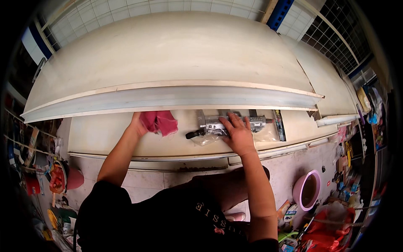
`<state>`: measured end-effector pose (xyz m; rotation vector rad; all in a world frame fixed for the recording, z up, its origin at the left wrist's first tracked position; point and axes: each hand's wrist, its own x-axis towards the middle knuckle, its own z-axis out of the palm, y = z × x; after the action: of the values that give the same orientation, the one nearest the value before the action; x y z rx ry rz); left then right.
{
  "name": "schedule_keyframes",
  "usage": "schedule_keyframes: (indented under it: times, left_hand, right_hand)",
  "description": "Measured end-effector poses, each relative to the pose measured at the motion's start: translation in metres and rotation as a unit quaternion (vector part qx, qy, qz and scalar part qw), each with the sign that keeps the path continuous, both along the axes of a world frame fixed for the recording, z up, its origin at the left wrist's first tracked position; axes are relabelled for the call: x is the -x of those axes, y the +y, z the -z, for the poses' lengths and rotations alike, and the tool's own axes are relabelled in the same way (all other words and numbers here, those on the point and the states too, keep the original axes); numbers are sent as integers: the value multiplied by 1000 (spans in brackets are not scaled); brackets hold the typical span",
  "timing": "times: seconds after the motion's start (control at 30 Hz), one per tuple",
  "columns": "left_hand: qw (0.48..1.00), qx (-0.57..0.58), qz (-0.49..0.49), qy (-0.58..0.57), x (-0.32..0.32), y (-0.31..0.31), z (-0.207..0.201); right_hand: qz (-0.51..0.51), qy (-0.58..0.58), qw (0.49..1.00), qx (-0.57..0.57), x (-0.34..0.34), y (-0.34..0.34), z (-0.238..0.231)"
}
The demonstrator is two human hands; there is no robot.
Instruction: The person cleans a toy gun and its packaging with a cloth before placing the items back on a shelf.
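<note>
My left hand (137,125) is closed on a crumpled pink cloth (161,122) over the lower shelf, its fingers partly hidden behind the cloth and the shelf above. To the right, my right hand (238,133) grips a grey, gun-shaped toy (213,123) from above. Clear plastic wrapping (206,139) shows around the toy, and a black piece sticks out at its left end. Beside its right end lies a narrow dark package (279,125) with coloured print. The upper shelf hides the far side of these things.
A cream upper shelf (176,50) with a metal front edge overhangs the lower shelf (105,140). On the floor at right stands a pink basin (296,191), near a heap of packaged goods and a red bag (331,227). Goods and a pink bucket (74,178) line the left.
</note>
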<state>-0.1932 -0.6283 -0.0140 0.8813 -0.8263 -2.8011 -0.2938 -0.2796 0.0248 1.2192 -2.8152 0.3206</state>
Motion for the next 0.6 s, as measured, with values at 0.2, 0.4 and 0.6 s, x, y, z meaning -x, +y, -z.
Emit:
schedule_keyframes:
  times: [0.2, 0.4, 0.6]
  left_hand:
    - [998, -17, 26, 60, -9, 33, -8]
    - [996, 9, 30, 78, 3, 64, 6]
    - [934, 147, 156, 284, 2, 49, 10]
  right_hand:
    - [4, 87, 993, 81, 12, 2, -4]
    - [2, 32, 984, 177, 8, 18, -62]
    - [-42, -338, 928, 152, 10, 21, -140]
